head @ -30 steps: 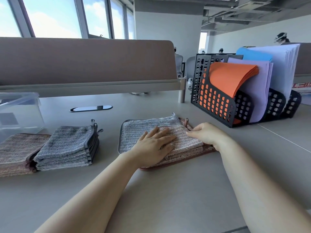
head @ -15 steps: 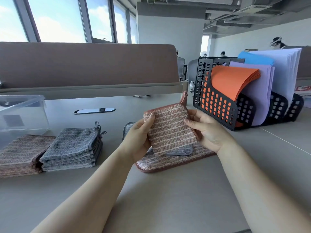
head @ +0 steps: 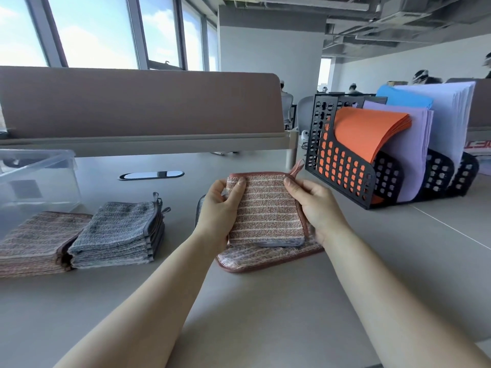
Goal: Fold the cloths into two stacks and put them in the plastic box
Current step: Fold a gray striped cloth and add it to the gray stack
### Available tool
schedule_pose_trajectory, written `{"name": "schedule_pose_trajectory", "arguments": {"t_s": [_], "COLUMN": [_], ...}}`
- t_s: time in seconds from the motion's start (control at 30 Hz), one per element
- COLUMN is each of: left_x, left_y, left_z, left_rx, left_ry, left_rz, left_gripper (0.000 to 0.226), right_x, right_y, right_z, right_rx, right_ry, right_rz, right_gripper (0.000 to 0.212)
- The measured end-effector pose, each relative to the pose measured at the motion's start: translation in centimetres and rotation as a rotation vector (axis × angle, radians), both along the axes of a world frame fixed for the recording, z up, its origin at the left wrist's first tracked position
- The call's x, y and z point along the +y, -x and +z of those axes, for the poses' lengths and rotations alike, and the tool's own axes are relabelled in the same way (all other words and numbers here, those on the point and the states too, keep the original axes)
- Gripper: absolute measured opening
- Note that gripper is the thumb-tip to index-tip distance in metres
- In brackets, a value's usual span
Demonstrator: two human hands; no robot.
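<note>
I hold a folded reddish-brown striped cloth [head: 267, 208] upright over the table. My left hand [head: 220, 208] pinches its left edge and my right hand [head: 316, 205] grips its right edge near the hanging loop. Under it lies an unfolded reddish cloth [head: 255, 257], with a grey cloth edge [head: 281, 244] showing on top of it. To the left stand a stack of folded grey cloths [head: 117, 232] and a stack of folded reddish cloths [head: 34, 240], touching side by side. The clear plastic box [head: 37, 179] sits behind them at the far left.
A black perforated file rack [head: 348, 171] with orange, purple and blue paper stands close to my right hand. A brown desk divider [head: 138, 102] runs along the back. A cable slot [head: 151, 175] lies in the tabletop.
One second ago both hands pressed the cloth flat on the table. Since then they have lifted the folded reddish cloth and now hold it squarer and upright between them.
</note>
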State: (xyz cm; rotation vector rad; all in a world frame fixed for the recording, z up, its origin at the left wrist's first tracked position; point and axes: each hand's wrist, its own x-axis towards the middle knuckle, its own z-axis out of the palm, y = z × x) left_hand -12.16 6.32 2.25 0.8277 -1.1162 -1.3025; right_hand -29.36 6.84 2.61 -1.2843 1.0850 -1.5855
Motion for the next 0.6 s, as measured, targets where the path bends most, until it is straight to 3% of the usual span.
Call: {"name": "schedule_pose_trajectory", "arguments": {"t_s": [0.1,0.17,0.37,0.6], "left_x": [0.7,1.5,3.1,6.0], "left_y": [-1.5,-2.9,-8.1,-18.0], "left_z": [0.7,1.0,1.7,2.9], "left_rx": [-0.038,-0.101,0.001,0.177], "left_ry": [-0.11,-0.142,-0.119,-0.085], "left_rz": [-0.142,-0.237,-0.051,0.044], "left_gripper": [0.043,0.036,0.016,0.013], "right_x": [-0.2,-0.5,-0.7,-2.1], "right_y": [-0.7,-1.4,-6.2,-13.7], "right_z": [0.7,1.2,2.4,4.4], "right_rx": [-0.063,-0.08,-0.022,0.028], "right_ry": [-0.06,-0.078,-0.135,-0.174], "right_rz": [-0.013,-0.009,0.132,0.28], "right_gripper": [0.008,0.008,0.01,0.003]}}
